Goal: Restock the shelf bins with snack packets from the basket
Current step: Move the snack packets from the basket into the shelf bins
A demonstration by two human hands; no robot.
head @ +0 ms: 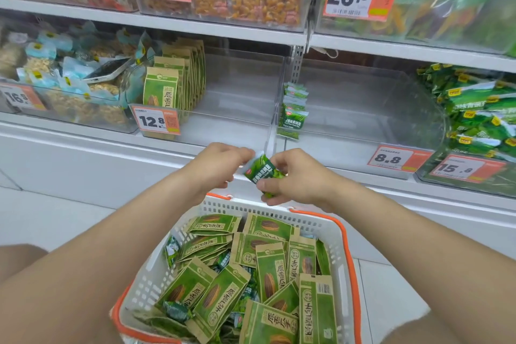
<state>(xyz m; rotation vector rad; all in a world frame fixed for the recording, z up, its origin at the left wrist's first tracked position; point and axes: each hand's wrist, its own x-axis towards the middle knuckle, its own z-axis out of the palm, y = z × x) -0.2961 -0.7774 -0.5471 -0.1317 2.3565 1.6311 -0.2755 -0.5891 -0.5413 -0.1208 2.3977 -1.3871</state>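
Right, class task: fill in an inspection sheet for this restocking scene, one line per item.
Surface: white shelf carrying clear bins.
Job's things: white basket with orange handles, full of brown-green packets; a small green packet between both hands; a short row of matching green packets in the 8.8 bin.
Clutter: a phone lying in the left bin.
Grips: left hand and right hand both pinch the small green packet.
Cables: nothing seen.
Surroundings: price tags, tiled floor.
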